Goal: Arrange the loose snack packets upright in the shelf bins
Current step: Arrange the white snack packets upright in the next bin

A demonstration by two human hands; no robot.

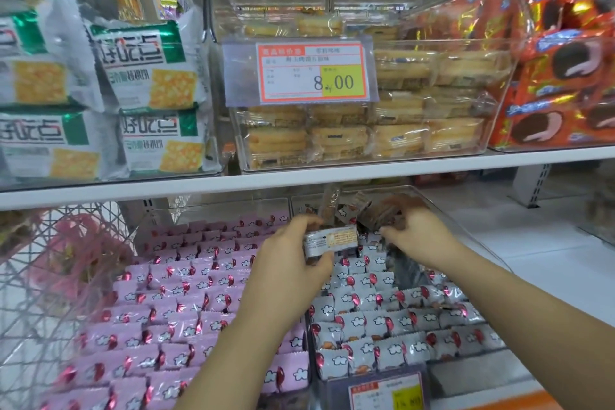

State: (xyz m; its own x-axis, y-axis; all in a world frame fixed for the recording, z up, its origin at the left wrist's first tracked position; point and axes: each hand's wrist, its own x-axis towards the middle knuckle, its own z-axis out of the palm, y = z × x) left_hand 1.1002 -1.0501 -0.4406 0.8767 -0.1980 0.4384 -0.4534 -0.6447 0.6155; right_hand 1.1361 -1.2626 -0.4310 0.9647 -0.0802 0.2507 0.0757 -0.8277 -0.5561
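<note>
Your left hand (293,260) hovered over middle of white-packet bin (479,245), thumb and fingers pinching silver packet (331,241) held lengthwise, label side toward you. Your right hand (419,235) reached to back of same bin, fingers curled over loose brown packets (369,213), thumb beneath; that area was blurred. White packets (366,323) stood upright in rows through front of bin. Pink packets (186,293) stood in rows just left of bin. Price tag (312,71) hung on shelf above bin.
</note>
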